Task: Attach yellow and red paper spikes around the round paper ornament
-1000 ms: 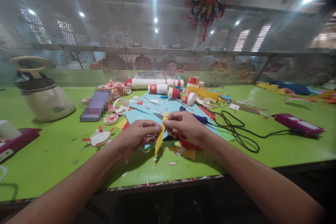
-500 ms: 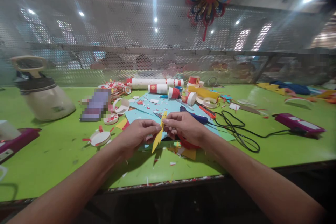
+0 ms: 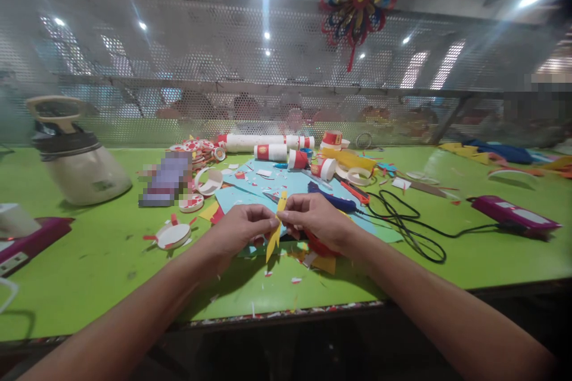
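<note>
Between my two hands is a narrow strip of yellow paper (image 3: pixel 273 242), cut to a point at its lower end. My left hand (image 3: pixel 243 227) pinches it from the left, thumb and forefinger closed on its edge. From the right, my right hand (image 3: pixel 315 219) pinches the same piece near its upper part; its other fingers curl beneath and are partly hidden. Light blue paper sheets (image 3: pixel 241 186) lie on the table behind the hands. Just beyond my right hand rests a dark blue hot glue gun (image 3: pixel 333 197). Something red shows partly under my right wrist.
Paper cups (image 3: pixel 270 152) lie at the back. An orange-handled cutter (image 3: pixel 354 191) and a black cord (image 3: pixel 402 214) run right to a purple power strip (image 3: pixel 516 214). A big jug (image 3: pixel 87 169) and a blurred phone (image 3: pixel 165 178) stand left. Paper scraps litter the green table (image 3: pixel 111 274).
The yellow paper has turned slightly more upright between my fingers. Both hands keep their pinch, and the whole view has shifted a little.
</note>
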Demonstrator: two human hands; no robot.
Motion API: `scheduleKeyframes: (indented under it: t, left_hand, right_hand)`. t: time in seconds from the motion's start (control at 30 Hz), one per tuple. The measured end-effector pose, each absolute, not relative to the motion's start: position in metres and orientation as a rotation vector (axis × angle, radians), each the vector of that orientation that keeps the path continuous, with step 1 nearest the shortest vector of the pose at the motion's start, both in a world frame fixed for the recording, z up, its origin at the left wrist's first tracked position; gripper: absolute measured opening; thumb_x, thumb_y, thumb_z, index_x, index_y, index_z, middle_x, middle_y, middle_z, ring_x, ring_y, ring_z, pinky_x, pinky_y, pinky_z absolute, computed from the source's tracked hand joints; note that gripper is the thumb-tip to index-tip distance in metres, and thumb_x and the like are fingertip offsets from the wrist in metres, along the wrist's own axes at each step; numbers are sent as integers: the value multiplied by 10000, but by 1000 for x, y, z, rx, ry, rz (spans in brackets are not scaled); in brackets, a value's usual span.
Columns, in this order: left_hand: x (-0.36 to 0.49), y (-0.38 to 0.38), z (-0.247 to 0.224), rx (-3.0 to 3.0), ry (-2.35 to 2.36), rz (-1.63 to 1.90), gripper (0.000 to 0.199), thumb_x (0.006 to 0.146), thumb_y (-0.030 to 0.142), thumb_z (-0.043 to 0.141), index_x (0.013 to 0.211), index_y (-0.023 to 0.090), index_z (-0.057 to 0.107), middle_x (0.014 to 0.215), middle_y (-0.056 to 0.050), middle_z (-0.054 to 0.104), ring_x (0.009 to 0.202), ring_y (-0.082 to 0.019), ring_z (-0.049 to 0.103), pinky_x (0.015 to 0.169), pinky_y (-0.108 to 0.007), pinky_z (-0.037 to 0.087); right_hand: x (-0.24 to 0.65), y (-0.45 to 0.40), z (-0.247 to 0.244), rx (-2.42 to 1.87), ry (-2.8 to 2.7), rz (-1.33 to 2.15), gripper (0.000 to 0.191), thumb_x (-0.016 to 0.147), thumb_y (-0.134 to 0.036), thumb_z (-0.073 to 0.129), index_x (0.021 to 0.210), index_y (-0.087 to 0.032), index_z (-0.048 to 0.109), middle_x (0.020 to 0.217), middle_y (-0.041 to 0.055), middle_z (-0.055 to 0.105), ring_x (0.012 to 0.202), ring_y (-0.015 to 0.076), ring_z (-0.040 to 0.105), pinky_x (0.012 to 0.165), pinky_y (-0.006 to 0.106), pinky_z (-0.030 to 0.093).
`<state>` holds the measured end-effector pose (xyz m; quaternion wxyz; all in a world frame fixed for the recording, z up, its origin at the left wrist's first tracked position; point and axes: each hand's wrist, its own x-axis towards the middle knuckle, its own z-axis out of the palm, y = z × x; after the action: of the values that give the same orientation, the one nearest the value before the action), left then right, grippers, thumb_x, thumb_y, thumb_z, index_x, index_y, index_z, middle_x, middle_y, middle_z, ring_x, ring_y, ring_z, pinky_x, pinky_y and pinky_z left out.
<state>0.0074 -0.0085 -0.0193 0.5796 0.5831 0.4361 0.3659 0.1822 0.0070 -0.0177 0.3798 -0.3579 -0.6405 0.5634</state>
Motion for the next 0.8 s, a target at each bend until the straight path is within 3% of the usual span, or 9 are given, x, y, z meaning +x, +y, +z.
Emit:
scheduleKeyframes:
  t: [0.3,0.5,0.7,0.8]
  left_hand:
    - [5,-4,-24,1376,946,871,203,669,337,694,673,149,618,582,21,538,499,-83,416,507,-227,288]
    - [8,-11,-16,1375,974,835,167,646,295,705,652,149,623,554,36,507,493,-78,392,508,-227,274]
    - [8,-11,-16,1348,957,839,190,695,338,685,721,151,666,704,-7,573,620,-106,459,581,-232,333]
    - [8,-10,-17,1343,968,842,182,680,319,699,694,140,672,669,-9,570,601,-103,440,560,-228,319]
  right_hand:
    - [184,10,-18,-802,-1537,1496,281,717,-400,707,713,-134,615,640,2,579,532,81,511,506,221,396]
    - [186,12,-20,-789,-1479,1529,274,708,-386,722,677,-140,605,587,-6,571,508,84,504,489,222,379]
    - [185,10,-20,-817,-1504,1494,242,714,-352,714,647,-148,602,558,-15,567,469,76,469,472,229,363]
    - [182,8,-17,-850,-1527,1470,262,706,-361,714,613,-149,593,511,-22,548,443,74,452,458,229,356]
